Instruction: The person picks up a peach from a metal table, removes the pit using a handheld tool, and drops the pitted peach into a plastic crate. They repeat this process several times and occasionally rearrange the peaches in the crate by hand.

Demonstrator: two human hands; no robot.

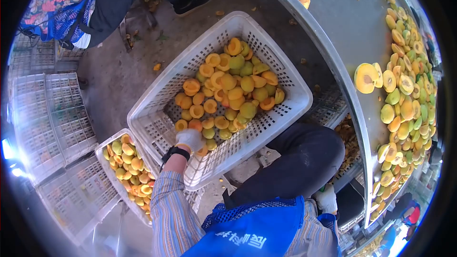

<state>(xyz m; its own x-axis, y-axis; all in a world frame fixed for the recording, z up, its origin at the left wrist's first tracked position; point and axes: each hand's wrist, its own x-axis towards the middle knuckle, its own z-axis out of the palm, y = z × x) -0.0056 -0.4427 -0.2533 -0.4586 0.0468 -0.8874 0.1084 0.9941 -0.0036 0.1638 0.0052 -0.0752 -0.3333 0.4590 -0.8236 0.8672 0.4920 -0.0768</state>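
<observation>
My left hand [189, 139], in a white glove with a dark band at the wrist, reaches into a large white plastic crate [157, 93]. Right at its fingertips is an orange apricot half [195, 124]; the fingers are too hidden to show whether they grip it. Around it in the crate lies a heap of yellow, orange and greenish apricot halves [228, 82]. My right hand [327, 199], also in a white glove, is low beside my thigh, near the metal table's edge. Its fingers are mostly hidden, and I see nothing in it.
A curved metal table [328, 33] on the right carries many apricot halves [404, 95]. A smaller crate of apricots [128, 166] stands at left, beside stacked white crates [52, 109]. Another person's leg [119, 7] is at upper left. Fruit scraps lie on the floor.
</observation>
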